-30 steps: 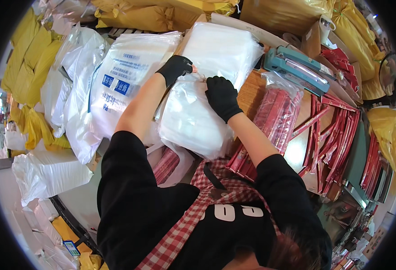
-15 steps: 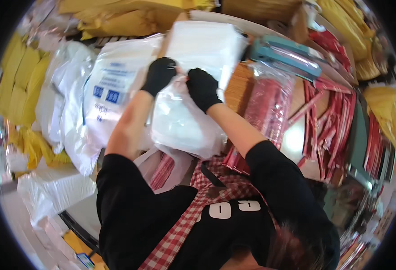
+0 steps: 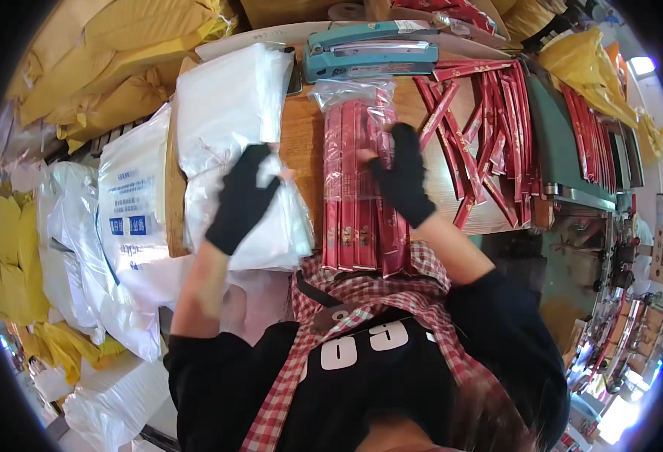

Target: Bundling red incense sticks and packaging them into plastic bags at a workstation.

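Observation:
My left hand (image 3: 245,197), in a black fingerless glove, rests over the lower part of a stack of clear plastic bags (image 3: 230,90). Its thumb stands apart from the fingers. To the right, my right hand (image 3: 406,179), gloved alike, is at the right side of a clear bag packed with long slim red packets (image 3: 354,188). Its thumb points left over that bag and its fingers reach away from me, spread from the thumb. Neither hand visibly grips anything. The filled bag lies lengthwise on the wooden table (image 3: 301,128), its near end close to my checked apron.
Loose red packets (image 3: 489,135) lie crisscrossed at the right. A blue-green sealing machine (image 3: 369,56) stands at the back. Beyond the packets is a green-grey machine (image 3: 572,143). A printed white plastic sack (image 3: 132,196) and yellow wrapped bundles (image 3: 132,45) sit at the left.
The view has swung to the right. Both hands were together at the plastic bags; now the right hand has moved away to the bag of red packets, and the left stays over the stack.

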Demonstrator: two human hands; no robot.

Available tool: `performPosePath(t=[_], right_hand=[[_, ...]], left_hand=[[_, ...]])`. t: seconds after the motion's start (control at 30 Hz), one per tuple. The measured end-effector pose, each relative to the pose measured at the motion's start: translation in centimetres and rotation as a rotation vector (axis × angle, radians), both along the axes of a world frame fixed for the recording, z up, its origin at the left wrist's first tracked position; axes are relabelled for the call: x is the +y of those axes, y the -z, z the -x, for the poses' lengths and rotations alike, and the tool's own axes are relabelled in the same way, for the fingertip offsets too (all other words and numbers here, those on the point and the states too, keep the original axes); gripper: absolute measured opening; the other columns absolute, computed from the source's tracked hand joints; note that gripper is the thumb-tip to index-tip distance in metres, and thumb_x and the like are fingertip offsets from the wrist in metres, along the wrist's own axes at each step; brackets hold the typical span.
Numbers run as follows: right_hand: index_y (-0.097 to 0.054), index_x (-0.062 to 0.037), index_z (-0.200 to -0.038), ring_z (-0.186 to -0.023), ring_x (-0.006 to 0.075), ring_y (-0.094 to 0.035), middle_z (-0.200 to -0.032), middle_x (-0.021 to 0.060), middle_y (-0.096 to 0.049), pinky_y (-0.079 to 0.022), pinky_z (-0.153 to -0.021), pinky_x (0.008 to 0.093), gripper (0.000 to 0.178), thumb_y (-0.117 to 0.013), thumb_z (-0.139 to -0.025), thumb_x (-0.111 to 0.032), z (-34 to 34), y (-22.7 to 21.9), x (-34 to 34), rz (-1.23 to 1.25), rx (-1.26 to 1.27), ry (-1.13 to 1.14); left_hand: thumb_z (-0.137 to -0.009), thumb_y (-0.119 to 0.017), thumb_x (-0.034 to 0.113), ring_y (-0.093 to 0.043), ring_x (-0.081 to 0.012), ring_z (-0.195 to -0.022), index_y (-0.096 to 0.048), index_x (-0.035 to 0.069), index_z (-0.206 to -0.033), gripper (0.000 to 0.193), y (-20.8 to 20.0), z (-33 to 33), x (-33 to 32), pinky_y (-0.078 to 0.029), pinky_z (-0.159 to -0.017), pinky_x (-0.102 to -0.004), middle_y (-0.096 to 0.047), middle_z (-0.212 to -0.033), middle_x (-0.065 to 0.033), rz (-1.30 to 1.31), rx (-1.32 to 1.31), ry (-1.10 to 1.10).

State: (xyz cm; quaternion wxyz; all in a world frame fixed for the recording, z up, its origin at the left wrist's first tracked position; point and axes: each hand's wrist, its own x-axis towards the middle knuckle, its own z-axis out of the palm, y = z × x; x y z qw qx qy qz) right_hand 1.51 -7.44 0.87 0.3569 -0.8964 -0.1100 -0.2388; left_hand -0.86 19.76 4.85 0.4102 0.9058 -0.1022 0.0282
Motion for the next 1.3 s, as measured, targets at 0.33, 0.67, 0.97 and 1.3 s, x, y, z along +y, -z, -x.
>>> performPosePath(t=[0.33,0.67,0.97,1.3], right_hand=[[-0.053,-0.0028,-0.116,-0.084,0.0276,-0.064,-0.101,0.0148,-0.06,-0.05,-0.071,0.0344,0.039,-0.057,-0.078,0.0,11.2,4.0,-8.7,0.034,0.414,-0.106],[-0.057,-0.0099,-0.093,-0.08,0.0356,-0.061,-0.089,0.0131,-0.059,-0.049,-0.065,0.046,0.016,-0.058,-0.079,-0.016,9.7,3.2,-8.0,0.281,0.443,-0.44],[-0.06,-0.0054,-0.1,-0.082,0.0339,-0.061,-0.091,0.0149,-0.06,-0.049,-0.069,0.0408,0.019,-0.061,-0.085,-0.017,12.8,-6.3,-11.8,0.067,0.307,-0.682],[-0.066,-0.012,-0.086,-0.073,0.0286,-0.065,-0.077,0.0106,-0.065,-0.052,-0.064,0.0403,0.018,-0.06,-0.082,-0.029,-2.4,-26.5,-11.5,0.714,-0.571,-0.206]], left_hand=[[-0.087,-0.051,0.004,-0.057,-0.0174,-0.107,-0.046,0.004,-0.133,0.047,7.0,5.6,-6.3,-0.043,-0.093,-0.027,-0.059,-0.12,-0.012,0.166,0.443,0.007],[-0.086,-0.051,0.015,-0.061,-0.0368,-0.087,-0.06,0.007,-0.101,0.02,10.5,10.0,-9.3,-0.048,-0.073,-0.0448,-0.062,-0.094,-0.0162,-0.275,-0.048,-0.1],[-0.076,-0.062,0.019,-0.061,-0.0366,-0.085,-0.058,0.005,-0.099,0.027,-3.7,16.2,-9.3,-0.049,-0.07,-0.0457,-0.062,-0.093,-0.0168,-0.382,0.034,-0.093],[-0.079,-0.057,-0.001,-0.057,-0.0078,-0.065,-0.059,0.0,-0.093,0.013,-25.3,0.1,-6.4,-0.048,-0.062,-0.0205,-0.057,-0.076,-0.0012,0.207,-0.282,0.263]])
